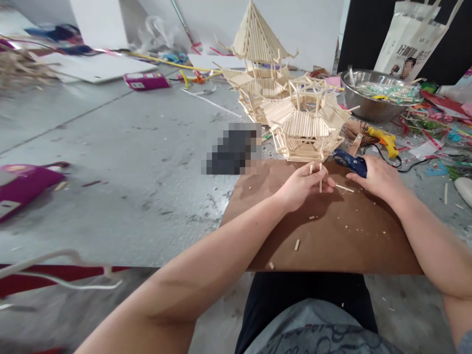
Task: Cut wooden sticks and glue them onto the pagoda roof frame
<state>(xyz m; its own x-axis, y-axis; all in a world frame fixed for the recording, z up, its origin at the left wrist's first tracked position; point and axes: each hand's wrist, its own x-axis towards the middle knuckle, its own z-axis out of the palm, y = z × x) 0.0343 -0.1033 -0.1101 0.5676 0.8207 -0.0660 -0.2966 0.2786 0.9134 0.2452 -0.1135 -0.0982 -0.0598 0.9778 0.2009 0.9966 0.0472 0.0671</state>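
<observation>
Between the fingertips of my left hand (300, 184) is a short, thin wooden stick (320, 183), held upright. A second stick end pokes up beside my thumb. My right hand (381, 177) is closed around a dark blue hand tool (350, 162) whose working end points left; its exact kind is hard to make out. Just beyond both hands stands a small stick-built pavilion model (308, 125), its top uncapped. A loose stick (345, 188) lies on the brown board (280, 221) between my hands, with cut bits (297, 245) nearer me.
A taller pavilion piece with a pointed roof (260, 37) stands behind. To the right are a metal bowl (368, 110) of sticks, a yellow glue gun (385, 141) with its cord, and scattered scraps. Purple boxes (146, 81) lie left; a dark blurred patch (234, 150) sits beside the board.
</observation>
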